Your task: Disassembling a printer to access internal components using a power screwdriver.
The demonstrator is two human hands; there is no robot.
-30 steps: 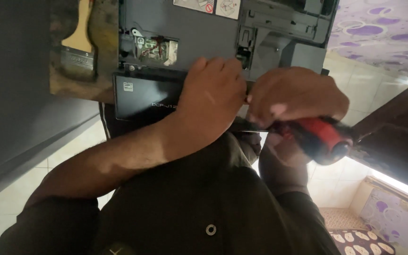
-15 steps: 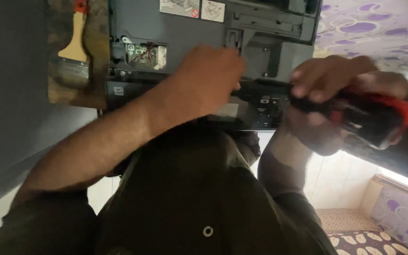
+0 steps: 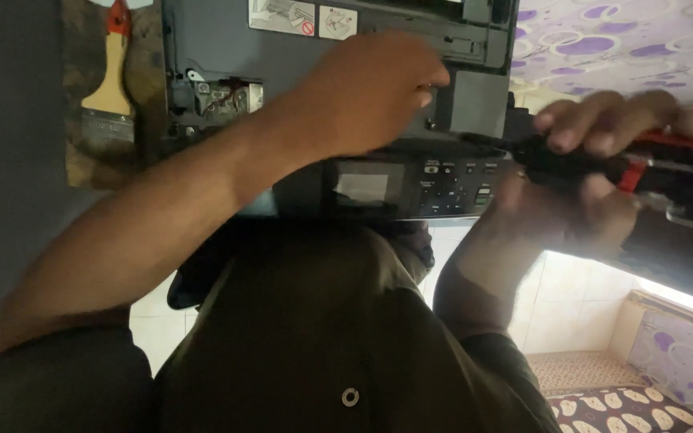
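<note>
A dark grey printer (image 3: 218, 48) fills the top middle, with its control panel and small screen (image 3: 411, 186) facing me. My left hand (image 3: 370, 92) lies on the printer's body above the panel, fingers curled against a grey part. To the right of the panel, my right hand (image 3: 595, 160) grips a red and black screwdriver (image 3: 667, 164) by the handle. The dark shaft points left toward the printer's right end, and its tip is hidden. An opened corner of the printer shows wiring and metal parts (image 3: 218, 100).
A paintbrush (image 3: 106, 88) with a wooden handle lies on a brown board left of the printer. A dark grey surface runs down the left edge. My dark shirt fills the bottom middle. Pale floor tiles (image 3: 579, 305) and a patterned mat (image 3: 635, 409) show at lower right.
My left hand has slid from the control panel up onto the printer's body, uncovering the panel and screen. My right hand and the screwdriver have swung further right and up.
</note>
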